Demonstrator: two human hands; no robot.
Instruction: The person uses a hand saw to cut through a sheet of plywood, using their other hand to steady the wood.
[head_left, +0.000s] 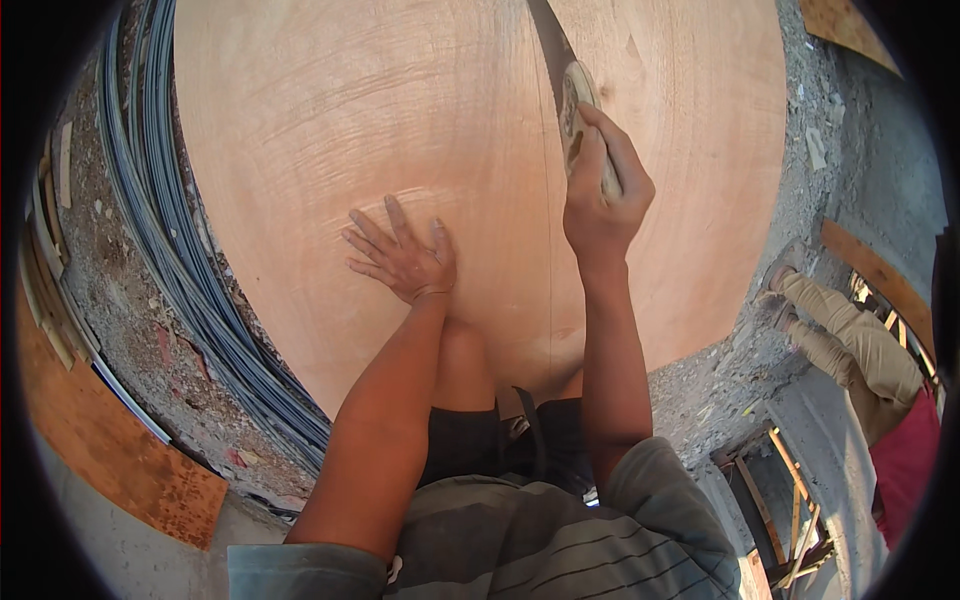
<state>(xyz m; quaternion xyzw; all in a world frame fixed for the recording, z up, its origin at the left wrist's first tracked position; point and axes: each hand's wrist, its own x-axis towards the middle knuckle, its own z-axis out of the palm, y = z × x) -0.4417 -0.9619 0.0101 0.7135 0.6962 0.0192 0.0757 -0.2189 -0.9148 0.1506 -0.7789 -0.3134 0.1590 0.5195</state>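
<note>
A large sheet of plywood [330,110] lies in front of me, with my knee on its near part. My left hand [405,255] rests flat on it, fingers spread. My right hand [607,185] is wrapped round the worn, pale wooden handle of a handsaw [553,48]. The blade points away from me, and its far end runs out of view at the top. A thin straight line [549,270] runs along the sheet from near the saw toward my legs. Whether the teeth are in the wood I cannot make out.
A bundle of long steel bars [165,215] curves along the sheet's left side. Boards [120,440] lie farther left. To the right, a person in tan trousers [850,320] stands on rubble-strewn ground, near an opening with wooden strips [790,500].
</note>
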